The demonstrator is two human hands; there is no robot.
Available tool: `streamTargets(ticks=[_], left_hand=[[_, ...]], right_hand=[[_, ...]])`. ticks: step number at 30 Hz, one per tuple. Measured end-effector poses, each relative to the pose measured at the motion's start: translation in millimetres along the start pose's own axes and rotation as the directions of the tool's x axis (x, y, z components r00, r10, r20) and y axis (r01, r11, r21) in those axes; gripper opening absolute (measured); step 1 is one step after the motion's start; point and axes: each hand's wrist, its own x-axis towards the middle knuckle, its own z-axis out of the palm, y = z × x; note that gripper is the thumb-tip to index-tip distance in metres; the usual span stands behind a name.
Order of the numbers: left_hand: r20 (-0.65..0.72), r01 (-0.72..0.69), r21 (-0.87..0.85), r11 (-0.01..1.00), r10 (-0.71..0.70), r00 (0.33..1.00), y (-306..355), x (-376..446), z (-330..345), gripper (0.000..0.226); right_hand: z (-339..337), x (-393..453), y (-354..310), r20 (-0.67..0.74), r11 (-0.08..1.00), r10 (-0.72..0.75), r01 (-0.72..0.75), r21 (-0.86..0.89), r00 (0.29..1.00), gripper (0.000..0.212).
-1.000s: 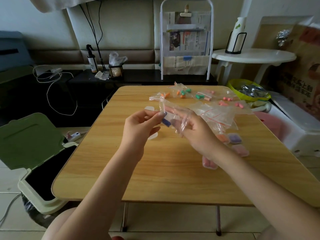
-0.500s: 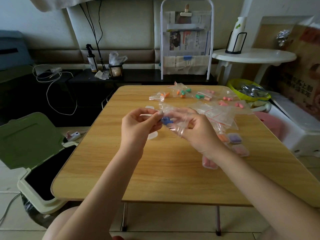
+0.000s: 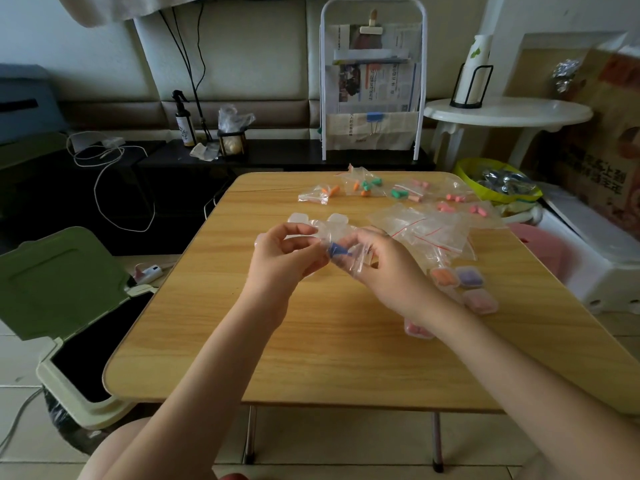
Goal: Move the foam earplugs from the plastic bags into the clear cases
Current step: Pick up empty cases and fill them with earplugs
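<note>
Since 1 s ago both hands dropped lower & closer together; blue earplug [image 3: 335, 249] has slid toward the mouth of the small plastic bag [image 3: 341, 237], so prob. about to come out. Left hand [image 3: 284, 259] pinches the bag's edge, right hand [image 3: 384, 268] grips bag w/ plug inside, above the worktop [image 3: 311, 341]. Count: 4 filled cases [image 3: 471, 276] at right, 2 empty cases [image 3: 298, 218] behind the hands, approx 6 full bags [image 3: 363, 185] at far edge, pile of empties [image 3: 422, 226]
</note>
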Motion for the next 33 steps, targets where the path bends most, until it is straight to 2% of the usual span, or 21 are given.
streamTargets(ticks=[3,5,8,11,13,15,18,21,24,26,28,31,33], left_hand=[[-0.037,-0.005,0.047,0.999,0.007,0.999,-2.0,2.4,-0.9,0.017],[-0.104,-0.059,0.205,0.977,0.082,0.991,-5.7,4.2,-1.1,0.017],[-0.159,-0.139,0.461,0.876,0.236,0.959,-9.7,5.5,-1.0,0.021],[-0.115,-0.204,0.575,0.792,0.325,0.939,-10.6,7.0,-1.7,0.027],[-0.099,-0.217,0.611,0.761,0.345,0.933,-10.9,8.2,-3.0,0.028],[-0.128,-0.178,0.592,0.786,0.310,0.942,-10.8,10.3,-4.1,0.029],[-0.180,-0.104,0.516,0.850,0.226,0.957,-10.9,13.1,-6.4,0.034],[-0.228,-0.085,0.518,0.851,0.233,0.945,-10.6,14.3,-10.9,0.040],[-0.275,-0.054,0.390,0.919,0.172,0.946,-9.7,16.9,-14.8,0.033],[-0.271,0.021,0.215,0.976,0.039,0.962,-8.5,18.0,-15.6,0.026],[-0.237,0.090,0.003,0.996,-0.087,0.968,-6.4,18.2,-14.6,0.028],[-0.099,0.188,-0.379,0.906,-0.242,0.965,-1.5,15.8,-11.7,0.042],[0.040,0.291,-0.479,0.828,-0.310,0.950,-0.8,11.9,-7.2,0.047]], right_hand=[[3.2,-2.5,-1.6,0.022,0.999,-0.037,0.037,-0.001,0.999,0.009],[4.4,-2.1,-0.2,0.032,0.998,-0.066,0.067,-0.020,0.997,0.009],[5.3,-0.6,3.2,0.033,0.996,-0.079,0.080,-0.025,0.996,0.006],[4.6,-1.2,4.8,0.016,0.997,-0.078,0.078,-0.008,0.997,0.011],[4.3,-0.9,6.1,-0.006,0.997,-0.075,0.075,-0.012,0.997,0.018],[4.5,-0.1,6.7,-0.033,0.999,-0.050,0.050,0.014,0.998,0.027],[4.9,0.2,5.2,-0.057,0.999,-0.046,0.048,0.024,0.997,0.015],[2.2,-1.3,1.8,-0.090,0.996,-0.055,0.061,0.069,0.994,0.007],[-1.2,0.6,2.3,-0.157,0.994,-0.059,0.073,0.084,0.986,0.011],[-2.5,2.2,4.0,-0.213,0.996,-0.049,0.064,0.066,0.976,0.011],[-3.4,2.8,4.4,-0.268,0.996,-0.034,0.054,0.069,0.963,0.012],[-2.2,1.4,0.8,-0.288,0.995,-0.077,0.090,0.035,0.955,0.017],[2.2,-1.3,-1.7,-0.242,0.987,-0.160,0.154,-0.044,0.957,0.020]])
